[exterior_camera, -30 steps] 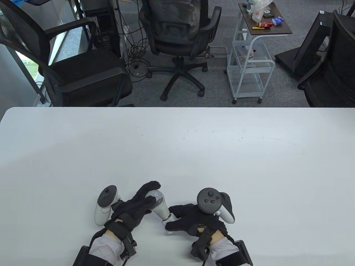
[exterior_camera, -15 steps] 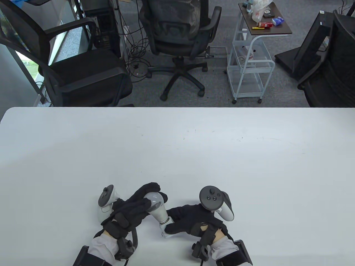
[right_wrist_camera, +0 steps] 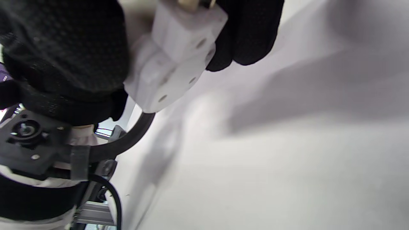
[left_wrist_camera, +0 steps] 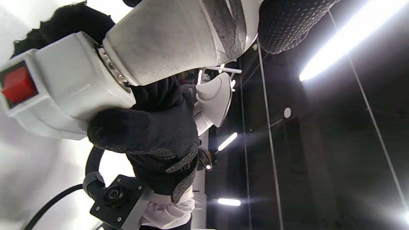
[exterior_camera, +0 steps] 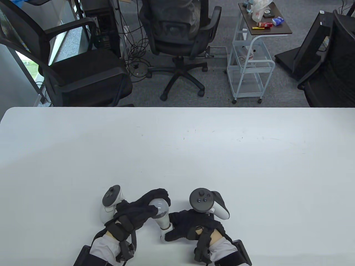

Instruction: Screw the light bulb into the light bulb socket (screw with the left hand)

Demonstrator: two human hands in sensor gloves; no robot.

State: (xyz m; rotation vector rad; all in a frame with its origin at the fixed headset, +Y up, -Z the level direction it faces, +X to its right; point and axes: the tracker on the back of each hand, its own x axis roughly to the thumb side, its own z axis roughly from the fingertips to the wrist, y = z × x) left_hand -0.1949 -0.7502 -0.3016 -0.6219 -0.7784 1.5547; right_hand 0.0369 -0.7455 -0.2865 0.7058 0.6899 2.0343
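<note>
A white light bulb sits with its metal base in a white socket near the table's front edge. My left hand grips the bulb's round glass end. My right hand grips the socket. In the left wrist view the bulb enters the socket, which has a red switch; threads show at the joint. The right wrist view shows the socket's underside between my right hand's fingers.
The white table stretches far ahead and to both sides. Office chairs and a small cart stand on the floor beyond its far edge.
Both hands have shifted slightly with the bulb and socket. The bulb now stands more upright in the table view, and my left hand has turned around it.
</note>
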